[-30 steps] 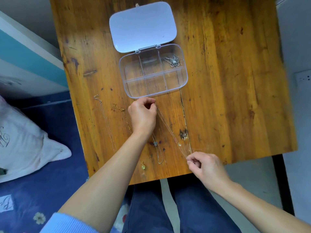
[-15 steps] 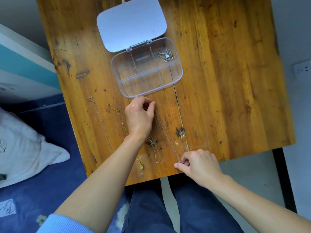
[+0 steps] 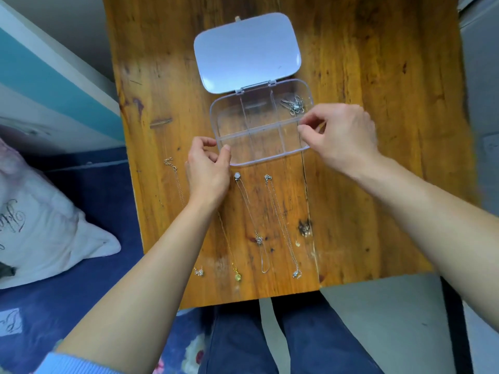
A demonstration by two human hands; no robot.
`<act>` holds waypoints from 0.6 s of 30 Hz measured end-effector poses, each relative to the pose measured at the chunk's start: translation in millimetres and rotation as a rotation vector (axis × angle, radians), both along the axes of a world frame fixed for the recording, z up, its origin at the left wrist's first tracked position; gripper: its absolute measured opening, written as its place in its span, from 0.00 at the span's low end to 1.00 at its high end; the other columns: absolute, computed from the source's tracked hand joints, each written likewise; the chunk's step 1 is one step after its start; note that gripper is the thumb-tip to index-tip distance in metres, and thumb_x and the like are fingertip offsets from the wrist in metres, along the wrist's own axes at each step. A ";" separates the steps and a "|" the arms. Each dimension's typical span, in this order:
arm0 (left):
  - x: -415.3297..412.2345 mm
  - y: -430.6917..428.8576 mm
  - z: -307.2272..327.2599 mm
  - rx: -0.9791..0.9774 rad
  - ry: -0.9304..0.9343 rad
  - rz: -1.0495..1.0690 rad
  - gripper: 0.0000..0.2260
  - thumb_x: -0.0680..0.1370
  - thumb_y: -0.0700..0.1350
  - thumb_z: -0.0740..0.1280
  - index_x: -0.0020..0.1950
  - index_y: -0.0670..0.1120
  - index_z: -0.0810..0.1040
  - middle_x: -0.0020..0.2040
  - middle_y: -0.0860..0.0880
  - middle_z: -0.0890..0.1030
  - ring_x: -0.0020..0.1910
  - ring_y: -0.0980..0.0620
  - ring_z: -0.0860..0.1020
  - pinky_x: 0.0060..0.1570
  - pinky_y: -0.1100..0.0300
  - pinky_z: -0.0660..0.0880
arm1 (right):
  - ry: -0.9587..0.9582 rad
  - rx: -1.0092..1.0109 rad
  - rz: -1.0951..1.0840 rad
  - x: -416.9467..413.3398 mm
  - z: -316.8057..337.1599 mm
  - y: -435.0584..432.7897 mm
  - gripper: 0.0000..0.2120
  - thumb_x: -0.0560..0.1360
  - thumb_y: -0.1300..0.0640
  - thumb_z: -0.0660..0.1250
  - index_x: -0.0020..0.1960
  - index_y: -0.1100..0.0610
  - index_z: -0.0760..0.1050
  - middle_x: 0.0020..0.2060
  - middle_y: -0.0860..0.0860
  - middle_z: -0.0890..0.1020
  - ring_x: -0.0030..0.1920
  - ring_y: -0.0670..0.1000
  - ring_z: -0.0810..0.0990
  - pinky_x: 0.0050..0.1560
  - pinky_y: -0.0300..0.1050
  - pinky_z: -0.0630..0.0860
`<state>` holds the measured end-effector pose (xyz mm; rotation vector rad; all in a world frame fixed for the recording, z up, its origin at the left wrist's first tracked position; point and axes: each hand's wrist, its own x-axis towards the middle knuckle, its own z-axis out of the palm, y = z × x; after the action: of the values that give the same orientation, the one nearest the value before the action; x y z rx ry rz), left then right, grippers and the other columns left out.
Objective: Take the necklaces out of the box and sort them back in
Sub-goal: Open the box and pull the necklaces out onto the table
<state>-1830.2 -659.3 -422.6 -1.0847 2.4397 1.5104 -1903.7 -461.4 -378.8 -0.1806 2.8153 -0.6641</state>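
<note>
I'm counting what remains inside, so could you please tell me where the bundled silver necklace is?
In the head view, the bundled silver necklace lies in the clear box's far right compartment, just beyond the right hand.

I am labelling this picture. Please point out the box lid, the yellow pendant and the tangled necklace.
box lid (image 3: pixel 247 54): head view, centre of lid.
yellow pendant (image 3: pixel 237 276): head view, the stone.
tangled necklace (image 3: pixel 294 104): head view, middle of tangle.

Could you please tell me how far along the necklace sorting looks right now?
Roughly halfway. Done: four thin chain necklaces lie stretched out on the wooden table. One tangled silver necklace remains in the far right compartment of the clear plastic box. In hand: the right hand hovers pinching over the box's right edge, the left hand by its near left corner. Left: returning the necklaces to compartments.
</note>
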 end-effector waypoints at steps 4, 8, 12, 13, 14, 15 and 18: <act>-0.2 -7.5 -6.4 0.110 0.001 -0.024 0.06 0.79 0.44 0.67 0.53 0.48 0.71 0.34 0.42 0.79 0.25 0.54 0.80 0.37 0.52 0.77 | 0.014 0.322 0.178 -48.7 -19.8 -34.6 0.10 0.76 0.57 0.64 0.55 0.53 0.81 0.50 0.57 0.84 0.52 0.63 0.80 0.44 0.49 0.71; 1.2 -9.0 -7.6 0.122 0.019 -0.033 0.06 0.78 0.45 0.67 0.53 0.49 0.72 0.29 0.47 0.78 0.28 0.50 0.81 0.40 0.47 0.80 | 0.102 0.601 0.312 -67.0 -31.9 -59.4 0.11 0.73 0.66 0.61 0.51 0.60 0.80 0.49 0.62 0.83 0.50 0.65 0.80 0.40 0.48 0.66; 0.4 -7.0 -8.6 0.118 0.015 -0.032 0.05 0.79 0.44 0.66 0.53 0.48 0.72 0.27 0.50 0.76 0.33 0.44 0.82 0.47 0.41 0.79 | 0.125 0.703 0.345 -71.7 -38.5 -67.6 0.11 0.74 0.66 0.61 0.51 0.59 0.80 0.47 0.61 0.83 0.48 0.63 0.81 0.38 0.47 0.67; -0.1 -6.7 -8.6 0.117 0.013 -0.030 0.05 0.78 0.44 0.66 0.53 0.48 0.72 0.27 0.50 0.76 0.34 0.42 0.83 0.47 0.41 0.79 | 0.116 0.707 0.343 -71.0 -38.1 -68.1 0.10 0.74 0.66 0.61 0.51 0.59 0.80 0.46 0.61 0.83 0.47 0.63 0.81 0.38 0.47 0.67; -0.3 -6.9 -8.7 0.118 0.010 -0.028 0.06 0.78 0.45 0.66 0.53 0.47 0.72 0.28 0.49 0.76 0.36 0.41 0.83 0.47 0.41 0.79 | 0.104 0.699 0.335 -70.6 -36.9 -68.0 0.10 0.74 0.65 0.62 0.50 0.60 0.80 0.46 0.61 0.83 0.48 0.64 0.81 0.38 0.48 0.67; -0.2 -7.4 -8.7 0.119 0.008 -0.028 0.06 0.78 0.45 0.66 0.54 0.47 0.73 0.29 0.47 0.77 0.37 0.40 0.83 0.47 0.42 0.79 | 0.094 0.680 0.323 -69.9 -35.6 -67.3 0.09 0.74 0.65 0.63 0.50 0.60 0.80 0.46 0.62 0.83 0.48 0.64 0.81 0.38 0.48 0.67; -0.7 -10.0 -8.4 0.126 0.001 -0.042 0.07 0.78 0.45 0.67 0.54 0.46 0.73 0.32 0.44 0.79 0.38 0.41 0.83 0.47 0.44 0.79 | 0.080 0.571 0.238 -65.0 -30.2 -63.3 0.08 0.73 0.59 0.67 0.50 0.59 0.81 0.46 0.61 0.83 0.47 0.65 0.80 0.39 0.49 0.69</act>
<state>-1830.9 -669.2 -431.1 -1.0028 2.3165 1.6272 -1968.7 -524.7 -409.0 -0.4286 2.8588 0.2071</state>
